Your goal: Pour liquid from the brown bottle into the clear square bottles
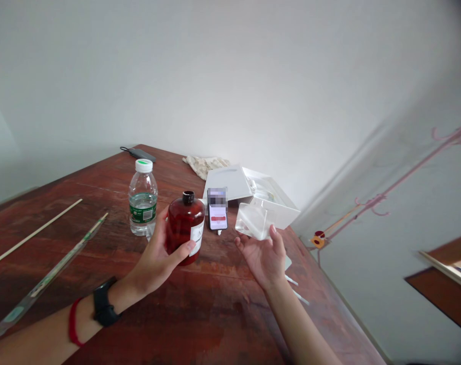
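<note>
Bottle (184,225), red and upright, gripped by left hand (154,261); clear container (252,221), seemingly empty, cradled in right hand (263,257) above bench (215,309); apparently nothing poured yet.

A dark reddish-brown wooden table (222,309) fills the lower left, reaching back to the corner; a plain white wall (215,76) rises behind it, softly and evenly lit; the wall to the right (386,263) bears a painted pink branch (405,176) with a small orange figure (318,240) at its lower end; another brown wooden surface (443,299) shows at the right edge.
</note>
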A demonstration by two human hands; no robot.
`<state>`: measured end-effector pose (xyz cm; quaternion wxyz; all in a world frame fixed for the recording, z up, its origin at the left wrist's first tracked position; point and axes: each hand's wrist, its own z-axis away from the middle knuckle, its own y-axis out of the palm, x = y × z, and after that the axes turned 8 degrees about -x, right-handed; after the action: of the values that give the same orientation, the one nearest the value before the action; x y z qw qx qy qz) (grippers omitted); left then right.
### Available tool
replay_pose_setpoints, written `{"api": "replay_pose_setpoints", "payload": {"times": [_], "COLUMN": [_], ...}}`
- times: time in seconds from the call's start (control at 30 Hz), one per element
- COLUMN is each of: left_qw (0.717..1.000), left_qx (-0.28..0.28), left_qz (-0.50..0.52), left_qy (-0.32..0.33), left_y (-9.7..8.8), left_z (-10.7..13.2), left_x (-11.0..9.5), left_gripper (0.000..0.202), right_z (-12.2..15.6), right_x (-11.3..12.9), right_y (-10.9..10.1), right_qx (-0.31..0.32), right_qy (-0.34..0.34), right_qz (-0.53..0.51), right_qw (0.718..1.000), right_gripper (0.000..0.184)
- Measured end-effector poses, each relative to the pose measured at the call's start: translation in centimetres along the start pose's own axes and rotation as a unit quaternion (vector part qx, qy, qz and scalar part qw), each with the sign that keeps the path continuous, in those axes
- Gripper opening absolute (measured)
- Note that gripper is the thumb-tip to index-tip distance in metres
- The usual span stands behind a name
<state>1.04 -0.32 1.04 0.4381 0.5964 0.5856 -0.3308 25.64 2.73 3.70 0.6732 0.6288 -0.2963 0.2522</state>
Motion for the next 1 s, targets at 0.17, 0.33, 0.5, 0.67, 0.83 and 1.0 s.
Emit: {"api": "replay_pose_setpoints", "payload": {"times": [0.17,0.33,0.5,0.67,0.83,1.0], "left_qw": [1.0,1.0,0.999,0.999,0.999,0.999], "left_qx": [-0.011,-0.013,-0.004,-0.002,0.006,0.02], "left_qz": [-0.004,0.013,0.033,0.032,0.023,0.026], "left_qy": [0.01,0.003,-0.012,-0.012,-0.021,-0.019], "left_y": [-0.15,-0.05,0.18,0.28,0.3,0.44], "left_z": [-0.33,-0.25,-0.06,-0.13,-0.11,0.29], "left_x": [0.28,0.39,0.37,0.37,0.35,0.83], "left_gripper": [0.073,0.074,0.072,0.07,0.07,0.071], "right_z": [-0.07,-0.19,-0.18,-0.08,-0.11,-0.19], "right_x": [0.0,0.02,0.0,-0.06,-0.11,-0.12], "right_y": [0.02,-0.1,-0.17,-0.11,-0.14,-0.26], "right_qx": [0.004,0.014,0.022,0.019,0.023,0.025], "right_qy": [0.0,0.002,0.003,0.006,0.007,0.009], "right_qz": [-0.004,-0.006,-0.013,-0.014,-0.013,-0.015], "right_qw": [1.0,1.0,1.0,1.0,1.0,1.0], "right_gripper": [0.042,0.044,0.044,0.042,0.039,0.041]}}
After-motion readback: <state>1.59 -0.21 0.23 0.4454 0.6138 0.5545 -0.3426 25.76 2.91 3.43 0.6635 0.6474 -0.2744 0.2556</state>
